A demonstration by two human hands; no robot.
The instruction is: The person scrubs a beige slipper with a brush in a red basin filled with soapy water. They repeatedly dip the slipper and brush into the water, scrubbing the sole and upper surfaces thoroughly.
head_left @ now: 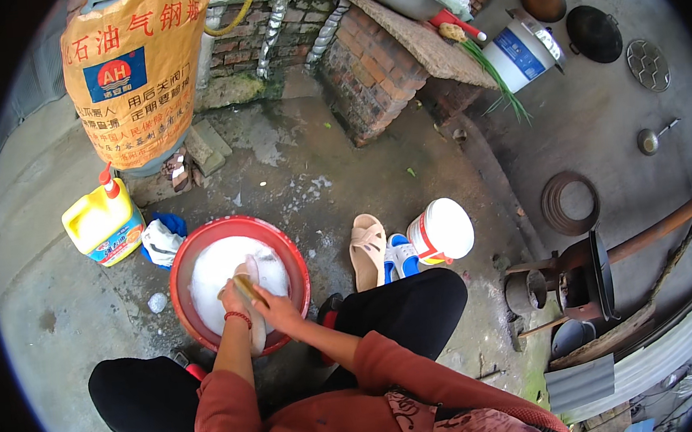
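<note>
A: Where do we find the hands?

B: Close together over the basin [304, 276]. We see the left hand [233, 298] clamped on a pale shoe [257, 338], and the right hand [283, 312] wrapped around a brush [248, 289]. The hands hide part of the shoe, whose near end lies by the rim closest to us.

A: How much room do we have around them?

B: The red rim rings them, with suds [219, 271] just ahead and to their left. Our left knee [141, 394] bounds the near left, and our right knee [414, 304] the right.

A: And past the rim?

B: Left of the hands we have a foam blob [158, 302], then a cloth [163, 242] and a yellow jug [107, 223] farther ahead. Right of them stand a sandal [367, 251], blue-and-white sneakers [401, 254] and a white bucket [454, 228], close beside one another.

A: What surface are we on?

B: A grey floor [302, 179], dark with wet and flecked with foam; ahead of the hands it runs on to a brick stand [369, 80].

A: Farther out?

B: Ahead and left we see a cylinder [139, 118] in an orange cover. Well off to the right are a black wok [594, 34], a ladle [649, 141], iron rings [553, 208] and a stove [583, 291].
</note>
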